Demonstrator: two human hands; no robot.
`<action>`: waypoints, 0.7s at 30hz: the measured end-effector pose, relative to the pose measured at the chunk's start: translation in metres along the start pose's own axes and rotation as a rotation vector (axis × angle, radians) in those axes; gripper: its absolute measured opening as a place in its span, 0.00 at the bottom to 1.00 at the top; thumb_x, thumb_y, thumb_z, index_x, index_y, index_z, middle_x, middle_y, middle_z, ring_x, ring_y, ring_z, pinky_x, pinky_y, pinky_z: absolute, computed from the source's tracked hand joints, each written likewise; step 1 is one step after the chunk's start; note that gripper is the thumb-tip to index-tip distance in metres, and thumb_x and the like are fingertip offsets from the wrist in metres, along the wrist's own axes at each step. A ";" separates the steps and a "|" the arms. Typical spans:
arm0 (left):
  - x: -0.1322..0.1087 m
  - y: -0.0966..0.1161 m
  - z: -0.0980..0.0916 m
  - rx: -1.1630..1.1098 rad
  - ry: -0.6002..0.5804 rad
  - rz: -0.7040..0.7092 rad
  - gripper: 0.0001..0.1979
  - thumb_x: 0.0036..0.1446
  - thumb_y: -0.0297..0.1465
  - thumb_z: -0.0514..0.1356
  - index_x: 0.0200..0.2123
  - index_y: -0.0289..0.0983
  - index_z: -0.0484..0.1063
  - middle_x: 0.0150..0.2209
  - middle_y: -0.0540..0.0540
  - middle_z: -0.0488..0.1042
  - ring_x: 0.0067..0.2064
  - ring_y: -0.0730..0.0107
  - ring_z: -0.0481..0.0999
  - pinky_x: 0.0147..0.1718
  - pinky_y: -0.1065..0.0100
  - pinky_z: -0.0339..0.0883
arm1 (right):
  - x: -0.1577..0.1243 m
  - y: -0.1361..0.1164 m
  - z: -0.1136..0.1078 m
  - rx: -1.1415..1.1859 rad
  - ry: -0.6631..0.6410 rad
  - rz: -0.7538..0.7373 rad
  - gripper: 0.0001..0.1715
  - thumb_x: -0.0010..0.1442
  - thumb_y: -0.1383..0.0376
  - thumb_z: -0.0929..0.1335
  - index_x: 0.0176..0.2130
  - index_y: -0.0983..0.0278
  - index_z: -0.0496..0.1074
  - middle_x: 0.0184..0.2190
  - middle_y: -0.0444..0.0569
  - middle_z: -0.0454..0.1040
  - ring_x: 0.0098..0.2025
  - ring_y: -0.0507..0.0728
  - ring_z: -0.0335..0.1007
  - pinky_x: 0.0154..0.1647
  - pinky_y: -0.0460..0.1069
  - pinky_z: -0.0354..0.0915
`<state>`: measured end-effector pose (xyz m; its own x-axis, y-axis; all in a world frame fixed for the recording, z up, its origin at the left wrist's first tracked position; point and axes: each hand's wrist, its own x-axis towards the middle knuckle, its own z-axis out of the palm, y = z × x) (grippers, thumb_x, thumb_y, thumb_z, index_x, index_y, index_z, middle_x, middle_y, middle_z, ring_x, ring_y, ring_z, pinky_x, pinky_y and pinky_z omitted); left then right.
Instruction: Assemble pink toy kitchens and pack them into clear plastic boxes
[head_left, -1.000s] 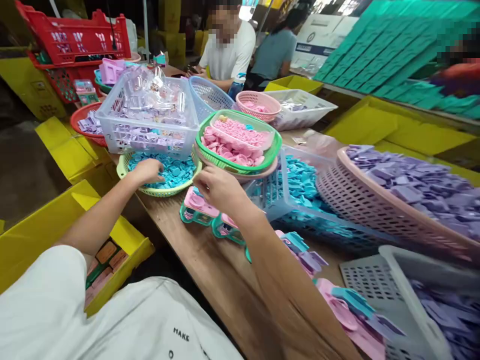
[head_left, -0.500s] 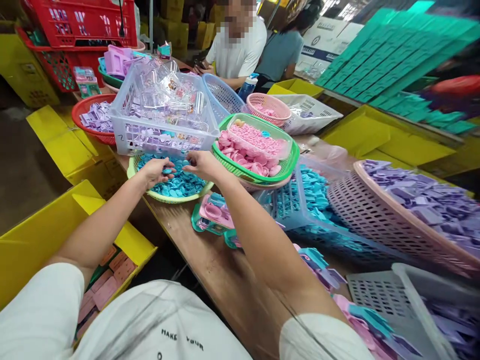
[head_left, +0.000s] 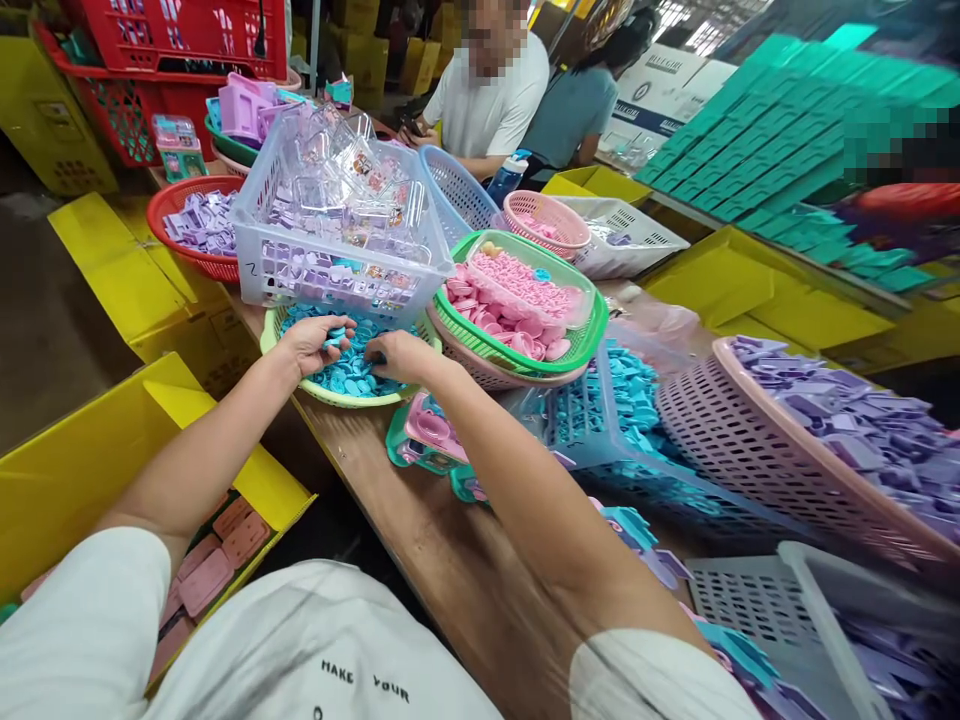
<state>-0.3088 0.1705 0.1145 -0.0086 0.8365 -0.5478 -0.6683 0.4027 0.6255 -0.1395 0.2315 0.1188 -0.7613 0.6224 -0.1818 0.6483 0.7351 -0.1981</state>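
Observation:
A pale yellow-green basket (head_left: 352, 398) full of small blue plastic pieces (head_left: 352, 378) stands at the table's edge. Over its left side my left hand (head_left: 313, 343) is curled palm up around several of the blue pieces. My right hand (head_left: 399, 356) reaches down into the heap with its fingers bent. Its fingertips are among the pieces, and whether they pinch one is hidden. Just right of the basket, a pink and teal toy (head_left: 431, 435) sits on the wooden table (head_left: 397, 510), partly behind my right forearm.
A clear crate (head_left: 337, 275) of transparent packs overhangs the basket's back. Beside it stands a green basket (head_left: 517, 360) of pink pieces. Large baskets of purple parts (head_left: 847, 420) fill the right. An open yellow box (head_left: 82, 450) lies low left. Two people (head_left: 491, 95) sit across the table.
My right hand has gone lower into the blue pieces. My left hand has turned and closed more around its pieces. The view has shifted slightly.

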 end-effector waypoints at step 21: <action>-0.010 0.003 0.006 -0.071 0.132 0.298 0.14 0.71 0.30 0.53 0.30 0.33 0.66 0.20 0.56 0.64 0.14 0.88 0.60 0.10 0.83 0.43 | 0.009 -0.022 0.008 -0.001 -0.110 -0.323 0.15 0.58 0.65 0.73 0.46 0.67 0.76 0.45 0.56 0.74 0.44 0.57 0.71 0.45 0.47 0.62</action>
<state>-0.3059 0.1654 0.1249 -0.3047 0.8565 -0.4167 -0.6723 0.1166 0.7311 -0.1604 0.2185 0.1143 -0.9215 0.3246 -0.2132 0.3739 0.8899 -0.2613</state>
